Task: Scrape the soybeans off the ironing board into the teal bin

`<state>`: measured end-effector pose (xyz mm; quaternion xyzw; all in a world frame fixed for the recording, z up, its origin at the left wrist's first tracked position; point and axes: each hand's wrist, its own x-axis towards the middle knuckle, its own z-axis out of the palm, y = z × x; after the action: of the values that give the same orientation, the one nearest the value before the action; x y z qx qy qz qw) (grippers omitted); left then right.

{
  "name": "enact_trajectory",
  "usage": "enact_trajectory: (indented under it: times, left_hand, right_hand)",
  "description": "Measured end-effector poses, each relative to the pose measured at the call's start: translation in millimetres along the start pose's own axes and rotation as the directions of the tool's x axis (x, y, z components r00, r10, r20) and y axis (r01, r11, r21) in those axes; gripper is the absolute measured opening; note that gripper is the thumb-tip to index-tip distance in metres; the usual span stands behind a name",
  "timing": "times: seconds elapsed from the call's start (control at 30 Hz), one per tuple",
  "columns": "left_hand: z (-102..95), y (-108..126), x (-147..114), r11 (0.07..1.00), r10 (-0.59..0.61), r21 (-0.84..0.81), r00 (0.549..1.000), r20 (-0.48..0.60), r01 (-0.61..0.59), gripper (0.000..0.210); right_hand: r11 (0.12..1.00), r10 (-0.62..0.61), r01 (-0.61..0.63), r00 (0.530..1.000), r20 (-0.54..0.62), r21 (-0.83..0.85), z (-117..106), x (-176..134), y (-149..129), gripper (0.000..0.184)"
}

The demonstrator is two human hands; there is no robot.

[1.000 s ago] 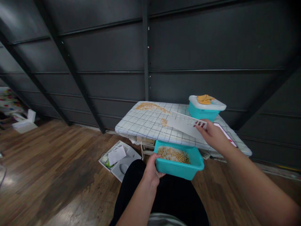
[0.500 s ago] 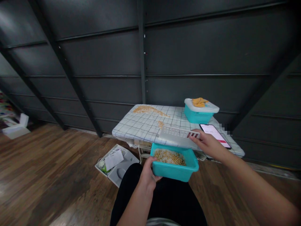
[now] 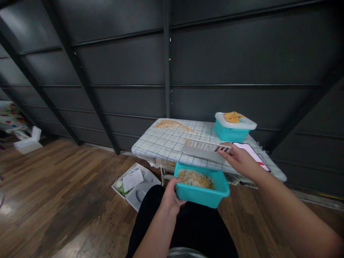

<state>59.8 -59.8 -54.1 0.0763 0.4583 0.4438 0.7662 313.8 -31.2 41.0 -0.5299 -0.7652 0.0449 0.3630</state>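
Observation:
My left hand (image 3: 172, 195) grips the left end of a teal plastic bin (image 3: 201, 197), thumb on the rim and fingers beneath. Yellowish beans mixed with white grains (image 3: 196, 179) lie in the bin, which is above my lap at the table's front edge. A white slotted plastic panel (image 3: 201, 151) is pinched at its right end by my right hand (image 3: 235, 156). The panel is tilted over the table edge, just behind the bin. On the checked cloth (image 3: 150, 143) a streak of beans (image 3: 172, 124) is spread, with a few more partly hidden behind the panel.
A teal box with a white lid (image 3: 232, 132) stands at the table's back right, a yellow cloth (image 3: 233, 116) on top. A phone (image 3: 252, 154) lies beside my right hand. On the floor at left sits a white tray (image 3: 137, 184) with papers and cables.
The view has shifted slightly, so everything appears a little further right. The panel is tipped slightly more upright and covers more of the small bean patch. Both hands keep their hold.

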Motion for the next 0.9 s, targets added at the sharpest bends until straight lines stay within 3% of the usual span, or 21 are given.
enact_trajectory:
  times: [0.2, 0.43, 0.57, 0.77, 0.9]
  left_hand:
    - [1.6, -0.1, -3.4, 0.996, 0.057, 0.067, 0.998, -0.027, -0.055, 0.029]
    - [-0.3, -0.6, -1.7, 0.996, 0.054, 0.071, 0.999, -0.008, -0.053, 0.032]
    - [-2.2, -1.6, 0.8, 0.996, 0.062, 0.064, 0.998, -0.004, -0.062, 0.033]
    - [-3.0, -1.9, 0.7, 0.996, 0.072, 0.059, 0.997, -0.019, -0.07, 0.029]
    - [-2.0, 0.0, -2.6, 0.996, 0.063, 0.064, 0.998, -0.027, -0.061, 0.029]
  right_hand:
    - [0.998, -0.01, 0.01, 1.0, -0.008, 0.056, 22.3, 22.6, 15.0, 0.024]
    - [0.997, -0.001, 0.013, 0.986, -0.167, 0.072, 33.8, 48.7, 33.1, 0.028]
    - [0.998, 0.017, -0.006, 0.988, -0.153, 0.069, 45.3, 62.7, 47.3, 0.031]
    - [0.983, 0.111, -0.071, 0.966, -0.234, 0.171, 72.7, 59.7, 72.8, 0.036]
    - [0.976, 0.124, -0.078, 0.966, -0.227, 0.201, 81.6, 58.0, 81.4, 0.035]
